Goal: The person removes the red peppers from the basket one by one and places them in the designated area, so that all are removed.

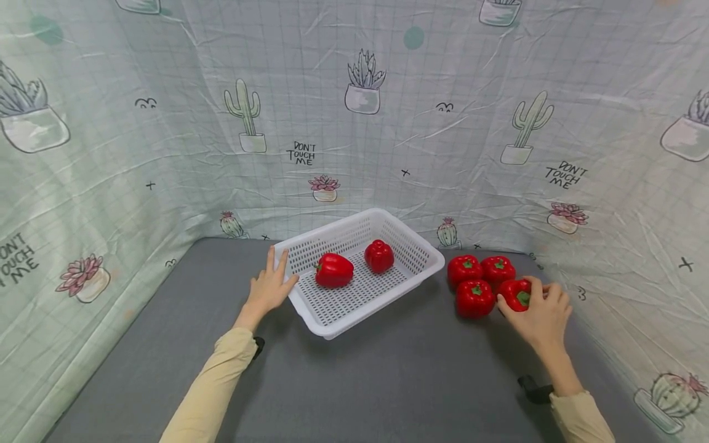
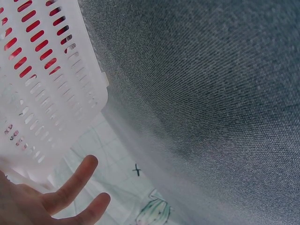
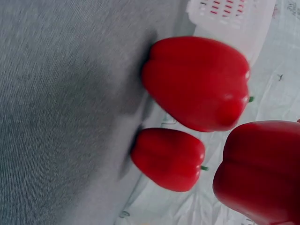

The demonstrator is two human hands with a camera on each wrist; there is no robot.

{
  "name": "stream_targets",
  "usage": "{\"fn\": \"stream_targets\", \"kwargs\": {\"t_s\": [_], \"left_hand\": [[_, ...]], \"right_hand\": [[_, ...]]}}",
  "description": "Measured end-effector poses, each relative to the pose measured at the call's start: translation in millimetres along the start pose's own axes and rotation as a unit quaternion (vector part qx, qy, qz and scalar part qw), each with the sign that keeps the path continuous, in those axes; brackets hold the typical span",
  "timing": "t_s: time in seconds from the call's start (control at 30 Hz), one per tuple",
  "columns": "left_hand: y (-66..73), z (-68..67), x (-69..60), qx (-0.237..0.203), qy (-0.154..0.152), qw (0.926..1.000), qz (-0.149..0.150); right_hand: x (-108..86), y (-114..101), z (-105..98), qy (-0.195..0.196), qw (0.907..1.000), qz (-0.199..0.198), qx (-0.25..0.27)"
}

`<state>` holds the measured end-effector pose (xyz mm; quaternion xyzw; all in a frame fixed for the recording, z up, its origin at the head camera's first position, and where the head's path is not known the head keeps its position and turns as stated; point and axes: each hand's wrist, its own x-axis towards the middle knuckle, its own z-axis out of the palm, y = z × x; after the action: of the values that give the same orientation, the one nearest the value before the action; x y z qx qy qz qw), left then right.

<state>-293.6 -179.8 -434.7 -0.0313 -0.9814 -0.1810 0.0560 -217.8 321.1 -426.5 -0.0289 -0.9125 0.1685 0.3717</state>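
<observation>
A white perforated plastic basket (image 1: 370, 298) stands on the table, with two red bell peppers (image 1: 335, 271) lying inside it. My left hand (image 1: 268, 288) rests at the basket's left rim, fingers spread and fairly straight; two of them show outside the basket wall in the left wrist view. At the right, my right hand (image 1: 540, 315) grips a red bell pepper (image 3: 262, 171) between thumb and fingers. In the right wrist view this pepper appears raised off the table. Three more red bell peppers (image 1: 475, 299) stand close together just left of it, green stems upward.
The grey cloth-covered table (image 1: 388, 381) extends in front of the basket. A pale curtain (image 1: 354, 141) printed with cactus drawings encloses the back and both sides, close behind the basket and the peppers.
</observation>
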Motion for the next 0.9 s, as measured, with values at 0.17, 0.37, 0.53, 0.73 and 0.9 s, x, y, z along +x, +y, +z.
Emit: {"fn": "stream_targets", "kwargs": {"t_s": [0.17, 0.37, 0.53, 0.73, 0.9], "left_hand": [[-0.4, 0.5, 1.2, 0.000, -0.003, 1.0000, -0.002], [-0.5, 0.9, 2.3, 0.001, -0.003, 1.0000, -0.003], [-0.8, 1.4, 3.0, 0.004, -0.003, 1.0000, -0.004], [-1.2, 1.9, 3.5, 0.003, -0.001, 1.0000, -0.002], [-0.3, 1.6, 3.0, 0.002, -0.001, 1.0000, -0.003]], "right_hand": [[3.0, 4.7, 3.2, -0.039, 0.9985, 0.028, -0.028], [5.3, 13.4, 11.2, -0.071, 0.9952, 0.036, -0.059], [7.2, 20.0, 16.1, -0.100, 0.9914, 0.038, -0.076], [8.6, 27.2, 23.2, -0.130, 0.9866, 0.042, -0.089], [8.6, 31.6, 27.3, -0.146, 0.9838, 0.046, -0.093]]}}
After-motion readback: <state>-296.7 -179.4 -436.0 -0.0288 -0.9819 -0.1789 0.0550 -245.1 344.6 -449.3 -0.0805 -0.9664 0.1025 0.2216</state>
